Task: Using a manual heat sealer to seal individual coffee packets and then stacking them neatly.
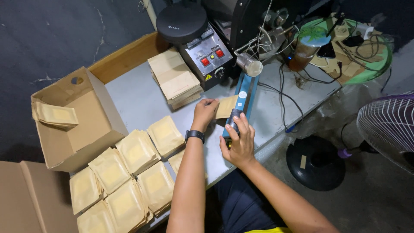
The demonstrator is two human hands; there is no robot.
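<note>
Fingers point(210, 103) of my left hand point(203, 113) are pinched together on the edge of a small kraft pouch point(227, 106), holding it with its far end under the blue heat sealer point(241, 103). Left of that I see an open cardboard box point(82, 125) and rows of filled pouches point(129, 177) on the grey worktop point(138, 97), with a stack of flat pouches point(174, 77) behind. My right hand point(239, 144) lies on the sealer's black handle point(234, 118), fingers curled down against it. Farther right, a fan point(388, 125) stands on the floor.
</note>
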